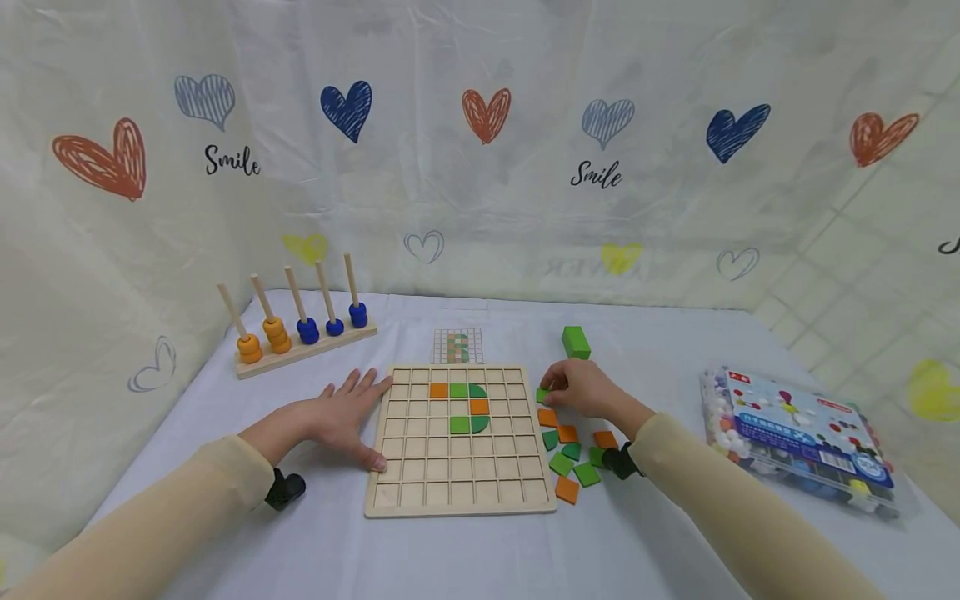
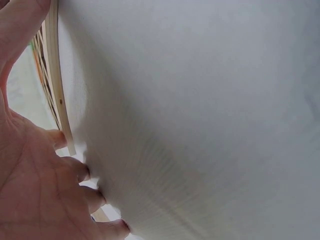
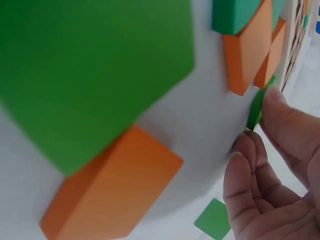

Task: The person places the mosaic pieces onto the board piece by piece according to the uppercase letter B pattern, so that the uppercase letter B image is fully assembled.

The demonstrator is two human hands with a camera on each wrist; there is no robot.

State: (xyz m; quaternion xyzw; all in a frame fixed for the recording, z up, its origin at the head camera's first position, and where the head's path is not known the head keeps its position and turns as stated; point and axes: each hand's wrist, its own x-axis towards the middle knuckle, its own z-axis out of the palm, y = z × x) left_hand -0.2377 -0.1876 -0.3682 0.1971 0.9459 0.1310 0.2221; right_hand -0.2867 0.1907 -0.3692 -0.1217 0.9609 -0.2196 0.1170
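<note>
A wooden grid board [image 1: 420, 493] lies flat on the table, with orange squares, green squares and green quarter-round tiles set in some upper cells. My left hand [image 1: 341, 421] spreads its fingers at the board's left edge; thumb and index finger touch it. To the right of the board, my right hand [image 1: 581, 387] pinches a green square tile [image 3: 256, 107] between thumb and fingers, low over the table. Loose tiles lie just below that hand, among them an orange square tile [image 1: 567, 490] and a green square tile [image 1: 587, 474].
A small printed pattern card [image 1: 457, 345] lies behind the board. Beyond the right hand sits a green block [image 1: 576, 342]. A peg stand [image 1: 307, 350] with orange and blue beads is at the back left, and a clear plastic case [image 1: 806, 442] of colored parts at the right.
</note>
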